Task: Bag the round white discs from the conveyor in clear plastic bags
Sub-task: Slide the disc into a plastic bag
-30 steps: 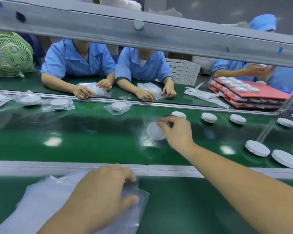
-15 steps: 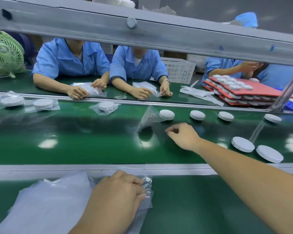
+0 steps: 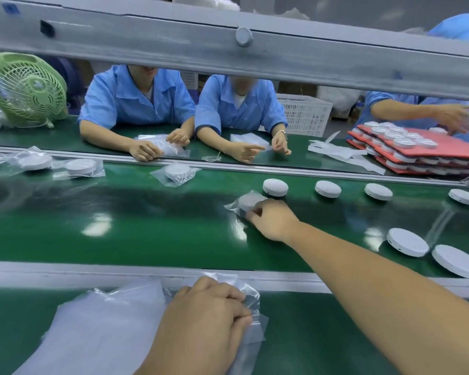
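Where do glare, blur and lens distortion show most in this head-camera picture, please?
In the head view, lamp glare makes white patches on the green belt; the wide lens bends the grey beam overhead; the bagged disc at the right hand is softly smeared; the clear bag in the left hand glints.
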Demonstrator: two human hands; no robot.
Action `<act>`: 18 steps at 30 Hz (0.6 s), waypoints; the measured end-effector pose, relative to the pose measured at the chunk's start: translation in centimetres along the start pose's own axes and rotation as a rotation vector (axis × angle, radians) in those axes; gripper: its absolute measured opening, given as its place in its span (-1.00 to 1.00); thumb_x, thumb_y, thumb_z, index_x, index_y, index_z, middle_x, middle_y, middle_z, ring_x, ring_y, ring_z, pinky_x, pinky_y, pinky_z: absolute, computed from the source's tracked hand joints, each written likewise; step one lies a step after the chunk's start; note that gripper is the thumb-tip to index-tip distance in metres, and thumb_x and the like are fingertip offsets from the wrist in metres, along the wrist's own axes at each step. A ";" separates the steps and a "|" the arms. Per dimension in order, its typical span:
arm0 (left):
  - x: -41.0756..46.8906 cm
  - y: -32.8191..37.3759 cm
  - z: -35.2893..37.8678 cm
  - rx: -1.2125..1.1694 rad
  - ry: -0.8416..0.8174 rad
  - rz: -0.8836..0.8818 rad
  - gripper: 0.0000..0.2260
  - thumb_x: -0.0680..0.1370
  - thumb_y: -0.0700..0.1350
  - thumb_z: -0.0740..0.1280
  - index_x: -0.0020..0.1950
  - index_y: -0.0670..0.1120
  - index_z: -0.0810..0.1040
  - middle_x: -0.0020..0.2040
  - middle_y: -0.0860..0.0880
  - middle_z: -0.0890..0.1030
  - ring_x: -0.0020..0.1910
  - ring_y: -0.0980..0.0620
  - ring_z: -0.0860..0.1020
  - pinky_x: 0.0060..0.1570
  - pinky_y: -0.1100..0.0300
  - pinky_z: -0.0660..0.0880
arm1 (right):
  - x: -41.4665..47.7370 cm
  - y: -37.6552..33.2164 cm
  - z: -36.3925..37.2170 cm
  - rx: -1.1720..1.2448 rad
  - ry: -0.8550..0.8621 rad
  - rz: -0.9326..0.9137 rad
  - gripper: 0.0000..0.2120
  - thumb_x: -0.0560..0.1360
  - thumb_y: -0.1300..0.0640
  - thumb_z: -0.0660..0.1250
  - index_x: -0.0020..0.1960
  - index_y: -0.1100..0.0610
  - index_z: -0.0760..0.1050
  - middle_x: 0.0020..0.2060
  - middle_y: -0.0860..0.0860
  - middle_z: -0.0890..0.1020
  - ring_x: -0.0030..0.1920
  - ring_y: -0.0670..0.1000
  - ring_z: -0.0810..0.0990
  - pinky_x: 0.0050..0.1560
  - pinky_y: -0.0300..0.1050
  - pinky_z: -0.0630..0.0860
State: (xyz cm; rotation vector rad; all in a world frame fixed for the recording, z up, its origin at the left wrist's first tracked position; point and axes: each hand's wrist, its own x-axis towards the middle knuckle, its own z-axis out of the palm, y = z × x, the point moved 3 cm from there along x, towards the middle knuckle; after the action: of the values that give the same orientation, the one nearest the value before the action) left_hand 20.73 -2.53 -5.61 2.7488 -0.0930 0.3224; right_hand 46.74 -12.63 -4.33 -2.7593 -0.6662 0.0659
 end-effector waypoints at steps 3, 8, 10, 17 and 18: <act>-0.1 -0.3 0.0 0.017 0.024 0.010 -0.68 0.57 0.34 0.12 0.27 0.41 0.48 0.26 0.47 0.43 0.26 0.32 0.26 0.19 0.24 0.26 | 0.4 -0.5 0.3 0.085 0.013 -0.022 -0.74 0.65 -0.10 0.25 0.14 0.02 0.61 -0.07 0.05 0.67 -0.07 0.09 0.62 0.00 -0.03 0.58; -0.2 0.2 -0.9 0.015 0.113 0.013 -0.91 0.49 0.18 0.40 -0.07 0.28 0.68 0.01 0.43 0.56 0.05 0.29 0.50 -0.11 0.26 0.47 | -4.0 4.5 -1.7 0.059 0.201 -0.004 -0.66 0.58 -0.26 0.23 0.27 -0.20 0.58 0.19 -0.13 0.67 0.17 0.01 0.60 0.17 -0.03 0.54; -0.3 0.4 -0.6 0.008 0.131 0.029 -0.95 0.47 0.14 0.43 -0.12 0.25 0.70 -0.03 0.41 0.58 -0.01 0.25 0.54 -0.17 0.23 0.53 | -6.5 9.7 -4.0 -0.288 0.381 0.177 -0.53 0.54 -0.38 0.12 0.32 -0.23 0.52 0.32 -0.06 0.60 0.32 0.08 0.49 0.30 0.09 0.41; -0.3 1.6 0.0 0.042 0.120 0.088 -0.88 0.57 0.08 0.37 -0.11 0.17 0.68 -0.07 0.33 0.64 -0.03 0.20 0.55 -0.04 0.19 0.55 | -13.4 23.1 -8.1 -0.362 0.049 0.482 -0.54 0.64 -0.13 0.22 0.48 0.02 0.39 0.24 0.10 0.60 0.15 0.21 0.57 0.18 0.10 0.52; -0.3 1.4 0.1 0.030 0.116 0.072 -0.82 0.62 0.11 0.26 -0.07 0.17 0.65 -0.03 0.33 0.63 0.03 0.22 0.51 0.02 0.19 0.51 | -13.6 22.3 -8.2 -0.352 0.086 0.414 -0.62 0.66 -0.03 0.24 0.43 0.06 0.44 0.22 0.11 0.61 0.11 0.20 0.58 0.16 0.08 0.53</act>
State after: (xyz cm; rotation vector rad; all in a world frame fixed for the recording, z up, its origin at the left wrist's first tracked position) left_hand 20.30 -3.87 -5.31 2.7540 -0.1581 0.5062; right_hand 45.29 -39.94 -3.59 -3.1729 -0.0779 -0.0903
